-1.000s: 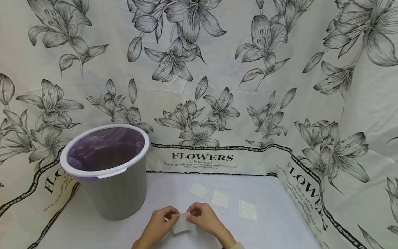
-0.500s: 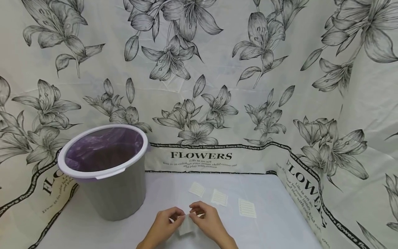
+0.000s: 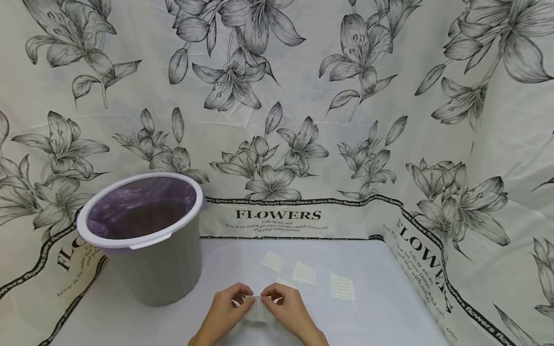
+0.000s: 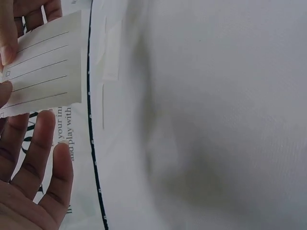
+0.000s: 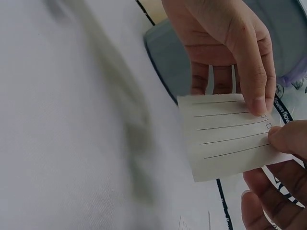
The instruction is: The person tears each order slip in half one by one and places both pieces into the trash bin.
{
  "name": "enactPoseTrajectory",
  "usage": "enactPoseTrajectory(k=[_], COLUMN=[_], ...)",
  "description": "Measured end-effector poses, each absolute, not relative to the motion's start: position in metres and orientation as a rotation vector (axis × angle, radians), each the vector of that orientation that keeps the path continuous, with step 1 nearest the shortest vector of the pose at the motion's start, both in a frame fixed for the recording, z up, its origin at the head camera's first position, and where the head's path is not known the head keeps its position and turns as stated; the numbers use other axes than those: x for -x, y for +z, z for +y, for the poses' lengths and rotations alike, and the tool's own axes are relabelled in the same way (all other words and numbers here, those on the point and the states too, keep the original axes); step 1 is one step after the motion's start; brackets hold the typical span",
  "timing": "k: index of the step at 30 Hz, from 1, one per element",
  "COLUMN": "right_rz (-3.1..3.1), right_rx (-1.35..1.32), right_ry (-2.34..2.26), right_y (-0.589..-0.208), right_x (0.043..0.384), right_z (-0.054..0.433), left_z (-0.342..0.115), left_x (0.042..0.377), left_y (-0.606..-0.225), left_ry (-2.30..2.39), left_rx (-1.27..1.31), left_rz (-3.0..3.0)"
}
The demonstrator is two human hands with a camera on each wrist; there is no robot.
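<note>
Both hands hold one small lined paper slip (image 3: 256, 315) low over the front of the table. My left hand (image 3: 229, 307) pinches its upper edge from the left, and my right hand (image 3: 291, 307) pinches the same edge close by, thumbs almost meeting. In the right wrist view the slip (image 5: 223, 139) shows ruled lines with little checkboxes beside the thumbs. From the left wrist, the paper (image 4: 48, 67) appears flat, with a slightly rough edge near the fingers. Beyond the hands lie more slips: one at left (image 3: 272, 262), a middle slip (image 3: 304, 272), and a lined right slip (image 3: 343, 287).
A grey bin (image 3: 160, 269) with a white rim and purple liner stands on the left of the white table (image 3: 389, 317). Another slip (image 3: 283, 282) lies partly hidden behind the right hand. A flower-printed cloth (image 3: 277, 144) hangs at the back and sides.
The held slip has shifted a little and straightened between the hands, both still pinching its upper edge. Part of another slip now shows beyond the right hand. The head view has drifted slightly.
</note>
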State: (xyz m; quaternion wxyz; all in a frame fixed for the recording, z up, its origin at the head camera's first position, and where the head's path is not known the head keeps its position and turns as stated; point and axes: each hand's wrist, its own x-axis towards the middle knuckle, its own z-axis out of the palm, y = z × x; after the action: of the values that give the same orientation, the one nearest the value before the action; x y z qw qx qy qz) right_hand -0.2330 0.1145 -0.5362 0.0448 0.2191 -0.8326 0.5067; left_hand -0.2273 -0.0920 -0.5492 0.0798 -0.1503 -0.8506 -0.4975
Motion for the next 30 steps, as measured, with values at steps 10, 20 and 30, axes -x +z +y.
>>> enactPoseTrajectory(k=[10, 20, 30], right_rz=[-2.540, -2.514, -2.524], right_rx=[-0.662, -0.659, -0.629], right_ry=[1.571, 1.582, 1.638], right_y=[-0.535, -0.537, -0.536], right_x=[0.227, 0.225, 0.220], right_z=[0.109, 0.107, 0.105], left_z=[-0.097, -0.095, -0.089], left_x=[0.224, 0.217, 0.211], left_y=[-0.545, -0.549, -0.550], left_ry=[-1.502, -1.587, -1.643], left_rx=[0.468, 0.363, 0.277], left_rz=[-2.541, -2.526, -2.502])
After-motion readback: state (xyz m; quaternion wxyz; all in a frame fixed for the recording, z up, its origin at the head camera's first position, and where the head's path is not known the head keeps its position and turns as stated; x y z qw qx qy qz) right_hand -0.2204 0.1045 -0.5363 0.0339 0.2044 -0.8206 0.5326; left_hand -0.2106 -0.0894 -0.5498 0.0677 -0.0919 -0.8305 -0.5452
